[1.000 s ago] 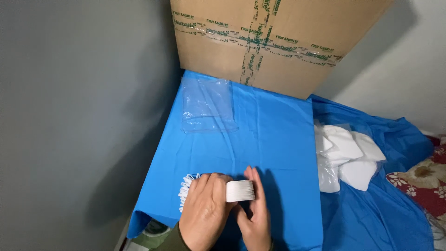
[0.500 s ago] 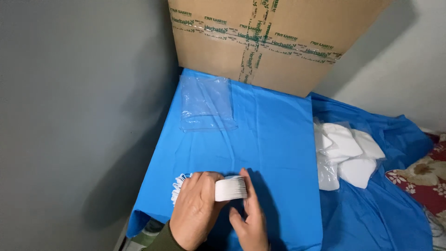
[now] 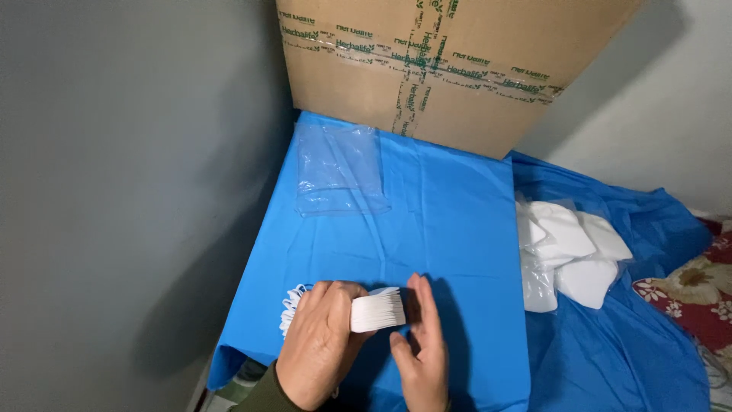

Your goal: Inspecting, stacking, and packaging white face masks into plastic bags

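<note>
White stack of folded masks (image 3: 377, 310) is gripped by the left hand (image 3: 320, 347) near the front edge of the blue cloth (image 3: 450, 221), pretty much where it was earlier. The right hand (image 3: 421, 347) is kept flat, fingers straight, against the stack's end, now shifted slightly right.

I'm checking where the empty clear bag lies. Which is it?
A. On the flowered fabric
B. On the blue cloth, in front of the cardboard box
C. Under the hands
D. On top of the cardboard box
B: the clear bag lies flat on the blue cloth, just in front of the cardboard box, apart from both hands.
</note>
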